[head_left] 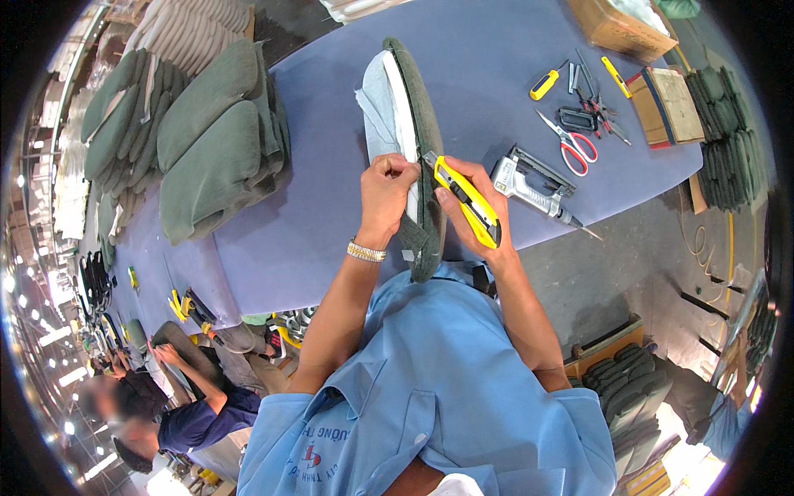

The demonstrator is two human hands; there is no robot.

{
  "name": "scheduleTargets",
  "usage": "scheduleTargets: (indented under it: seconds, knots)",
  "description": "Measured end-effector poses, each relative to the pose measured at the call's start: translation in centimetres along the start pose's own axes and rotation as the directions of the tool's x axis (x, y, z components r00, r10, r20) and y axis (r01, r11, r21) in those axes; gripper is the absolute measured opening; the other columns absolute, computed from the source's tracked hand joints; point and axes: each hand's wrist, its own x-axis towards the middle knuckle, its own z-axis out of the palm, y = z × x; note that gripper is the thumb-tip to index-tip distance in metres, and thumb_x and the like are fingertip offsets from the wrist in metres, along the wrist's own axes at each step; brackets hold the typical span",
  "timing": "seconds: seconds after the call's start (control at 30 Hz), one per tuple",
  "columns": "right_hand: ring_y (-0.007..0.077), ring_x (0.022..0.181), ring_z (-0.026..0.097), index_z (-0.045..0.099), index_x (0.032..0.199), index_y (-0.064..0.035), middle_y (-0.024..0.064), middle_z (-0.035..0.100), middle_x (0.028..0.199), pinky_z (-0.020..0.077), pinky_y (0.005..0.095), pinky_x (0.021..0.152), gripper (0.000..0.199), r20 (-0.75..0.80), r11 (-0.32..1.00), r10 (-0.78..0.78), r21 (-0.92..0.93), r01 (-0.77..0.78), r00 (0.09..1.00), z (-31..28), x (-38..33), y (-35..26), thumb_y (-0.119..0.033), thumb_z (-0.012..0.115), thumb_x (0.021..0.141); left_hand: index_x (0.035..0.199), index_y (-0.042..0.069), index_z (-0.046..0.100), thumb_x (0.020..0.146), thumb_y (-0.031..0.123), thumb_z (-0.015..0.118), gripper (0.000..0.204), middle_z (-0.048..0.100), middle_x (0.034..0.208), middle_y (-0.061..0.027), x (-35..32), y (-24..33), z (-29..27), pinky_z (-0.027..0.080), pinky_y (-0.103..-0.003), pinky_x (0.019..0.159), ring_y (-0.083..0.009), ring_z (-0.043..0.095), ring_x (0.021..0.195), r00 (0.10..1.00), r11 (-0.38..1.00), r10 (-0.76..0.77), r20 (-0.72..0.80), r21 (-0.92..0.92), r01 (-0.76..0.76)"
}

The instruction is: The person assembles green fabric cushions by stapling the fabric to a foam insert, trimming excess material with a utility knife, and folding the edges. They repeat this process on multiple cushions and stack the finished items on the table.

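Observation:
A dark green fabric-covered cushion (424, 107) stands on its edge at the near side of the table, its white padding and a light blue cloth layer (378, 116) showing on the left. My left hand (387, 192) pinches the cover's edge at the cushion's side, and a loose dark flap hangs below it. A yellow utility knife (468, 202) is gripped in my right hand (480, 194), its tip against the cushion's seam close to my left fingers. To the right of that hand lies a silver staple gun (529, 186) with an air fitting.
Red-handled scissors (571, 149), a yellow screwdriver (546, 83), pliers (604, 116) and another yellow knife (616, 77) lie on the blue table (331, 231). Stacked green cushions (219, 136) stand left. A cardboard box (620, 29) sits far right. Co-workers (198, 417) are lower left.

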Motion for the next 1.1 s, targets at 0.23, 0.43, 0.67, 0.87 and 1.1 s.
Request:
scheduleTargets:
  seconds: [0.23, 0.43, 0.67, 0.87, 1.1]
  knots:
    - [0.0325, 0.091, 0.074, 0.062, 0.130, -0.0099, 0.0150, 0.073, 0.103, 0.0577, 0.0379, 0.077, 0.040, -0.012, 0.995, -0.027, -0.092, 0.026, 1.000, 0.4, 0.4, -0.4, -0.020, 0.073, 0.093, 0.085, -0.004, 0.070, 0.084, 0.006, 0.079, 0.013, 0.063, 0.112, -0.0083, 0.0, -0.4, 0.5, 0.049, -0.026, 0.082, -0.0132, 0.062, 0.092, 0.997, 0.993, -0.076, 0.021, -0.089, 0.078]
    - [0.0245, 0.092, 0.074, 0.060, 0.132, -0.0069, 0.0128, 0.074, 0.104, 0.0576, 0.0344, 0.080, 0.036, 0.034, 0.989, 0.071, 0.127, -0.075, 0.997, 0.2, 0.6, 0.3, -0.018, 0.069, 0.098, 0.088, -0.004, 0.070, 0.086, 0.005, 0.079, 0.013, 0.062, 0.114, -0.0070, -0.2, -0.1, 0.8, 0.050, -0.025, 0.081, -0.0117, 0.062, 0.091, 1.000, 0.994, -0.020, 0.014, -0.107, 0.021]
    - [0.0147, 0.094, 0.070, 0.056, 0.136, -0.0039, 0.0106, 0.073, 0.105, 0.0566, 0.0290, 0.081, 0.036, 0.022, 0.865, 0.187, 0.470, -0.175, 0.982, 0.2, 1.5, 2.3, -0.013, 0.065, 0.102, 0.092, -0.003, 0.070, 0.089, 0.006, 0.078, 0.012, 0.063, 0.114, -0.0068, -0.8, 0.0, 1.6, 0.051, -0.025, 0.083, -0.0103, 0.063, 0.093, 0.999, 0.989, 0.016, 0.045, -0.145, -0.010]
    - [0.0218, 0.091, 0.074, 0.061, 0.129, -0.0042, 0.0148, 0.074, 0.106, 0.0571, 0.0336, 0.081, 0.037, -0.069, 1.000, -0.029, -0.011, 0.029, 0.997, -0.5, 1.9, 0.9, -0.016, 0.071, 0.095, 0.094, -0.003, 0.069, 0.089, 0.004, 0.077, 0.011, 0.063, 0.112, -0.0057, -0.6, -0.2, 1.9, 0.052, -0.024, 0.081, -0.0093, 0.063, 0.090, 0.998, 0.994, 0.039, 0.043, -0.104, -0.035]
    - [0.0275, 0.091, 0.075, 0.061, 0.129, -0.0062, 0.0147, 0.074, 0.108, 0.0577, 0.0355, 0.079, 0.037, -0.043, 0.998, -0.055, -0.038, 0.054, 0.998, -0.6, 2.0, 0.7, -0.017, 0.071, 0.095, 0.092, -0.003, 0.069, 0.089, 0.004, 0.077, 0.011, 0.063, 0.109, -0.0043, -0.6, -0.2, 1.8, 0.051, -0.023, 0.080, -0.0082, 0.063, 0.088, 0.998, 0.992, 0.045, 0.045, -0.118, -0.040]
